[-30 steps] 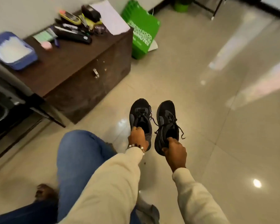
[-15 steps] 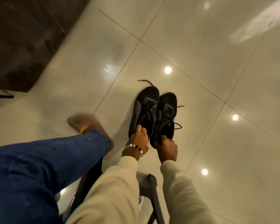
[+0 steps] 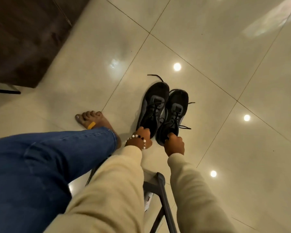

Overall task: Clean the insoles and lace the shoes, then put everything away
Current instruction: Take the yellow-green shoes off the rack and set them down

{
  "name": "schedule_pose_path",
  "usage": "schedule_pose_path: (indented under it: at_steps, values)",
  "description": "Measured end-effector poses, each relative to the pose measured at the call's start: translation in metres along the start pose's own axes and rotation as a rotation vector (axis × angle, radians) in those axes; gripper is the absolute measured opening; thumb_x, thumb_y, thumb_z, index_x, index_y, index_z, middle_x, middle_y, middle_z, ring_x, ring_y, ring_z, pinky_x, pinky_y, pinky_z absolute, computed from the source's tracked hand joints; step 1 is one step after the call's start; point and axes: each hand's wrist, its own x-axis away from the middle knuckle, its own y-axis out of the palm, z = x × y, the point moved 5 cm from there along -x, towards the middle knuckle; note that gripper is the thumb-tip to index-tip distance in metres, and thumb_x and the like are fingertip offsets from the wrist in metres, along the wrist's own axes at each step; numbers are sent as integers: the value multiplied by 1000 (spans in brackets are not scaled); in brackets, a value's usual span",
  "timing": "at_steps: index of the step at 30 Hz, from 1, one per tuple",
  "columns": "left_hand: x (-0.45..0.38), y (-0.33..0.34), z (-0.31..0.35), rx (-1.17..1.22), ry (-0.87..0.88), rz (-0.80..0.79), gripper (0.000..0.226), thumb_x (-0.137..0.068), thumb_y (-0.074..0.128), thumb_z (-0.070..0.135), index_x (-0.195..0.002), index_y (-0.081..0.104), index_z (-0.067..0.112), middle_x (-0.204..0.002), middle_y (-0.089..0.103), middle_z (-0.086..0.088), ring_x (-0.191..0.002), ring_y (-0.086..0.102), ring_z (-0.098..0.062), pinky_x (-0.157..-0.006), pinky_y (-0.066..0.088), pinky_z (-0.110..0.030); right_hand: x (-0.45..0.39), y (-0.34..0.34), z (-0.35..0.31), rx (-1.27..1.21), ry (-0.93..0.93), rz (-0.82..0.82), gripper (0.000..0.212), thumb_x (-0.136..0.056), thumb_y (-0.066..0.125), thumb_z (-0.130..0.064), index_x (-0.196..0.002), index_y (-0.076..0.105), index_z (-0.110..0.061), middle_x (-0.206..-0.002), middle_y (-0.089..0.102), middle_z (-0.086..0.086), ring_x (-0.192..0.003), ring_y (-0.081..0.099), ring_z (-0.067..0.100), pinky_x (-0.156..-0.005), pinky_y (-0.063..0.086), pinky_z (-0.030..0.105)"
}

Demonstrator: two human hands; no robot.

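Black shoes [image 3: 163, 113], toes pointing away, upright

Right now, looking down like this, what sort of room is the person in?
Probably an indoor room in an office or home, though that's uncertain. The glossy tiled floor mirrors round ceiling lights, and a dark wooden cabinet stands at the upper left.

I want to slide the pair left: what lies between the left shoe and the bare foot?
Only bare floor tile with one grout line shows between the left shoe and the bare foot in the head view.
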Motion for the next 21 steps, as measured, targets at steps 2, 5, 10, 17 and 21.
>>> schedule_pose_path:
  at_steps: [2, 5, 10, 17, 21]
  values:
    - [16, -24, 2, 10, -9, 52, 45, -93, 56, 24, -134, 48, 9, -135, 48, -17, -121, 50, -36, -102, 43, -40, 7, -14, -10, -74, -8, 31, 28, -93, 48, -12, -118, 56, -4, -114, 56, 25, -105, 54, 45, -86, 46, 43]
    - [49, -67, 8, 22, -26, 188, 38, -92, 56, 24, -125, 56, 6, -126, 57, -20, -112, 56, -37, -93, 47, -38, 17, -38, -34, -211, -70, 80, 27, -93, 47, -17, -112, 62, -6, -111, 60, 24, -102, 57, 44, -85, 47, 42]
    - [128, -140, 14, 239, 3, 465, 24, -93, 56, 27, -114, 61, 16, -127, 57, -18, -115, 55, -35, -98, 45, -34, 53, -102, -98, -312, -291, 168, 25, -92, 50, -25, -107, 68, -16, -109, 65, 19, -102, 59, 38, -86, 47, 37]
    - [259, -198, -33, 508, 129, 891, 22, -92, 55, 17, -111, 67, 13, -105, 68, -13, -93, 66, -30, -91, 52, -38, 148, -165, -193, -492, -631, 294, 23, -87, 50, -13, -95, 72, -13, -91, 72, 13, -96, 62, 33, -86, 50, 35]
    - [353, -213, -92, 584, 142, 1202, 21, -92, 52, 8, -101, 71, 11, -91, 73, -9, -90, 66, -28, -87, 53, -34, 220, -180, -260, -550, -851, 308, 19, -86, 52, -22, -90, 71, -20, -84, 71, 10, -89, 63, 34, -84, 52, 40]
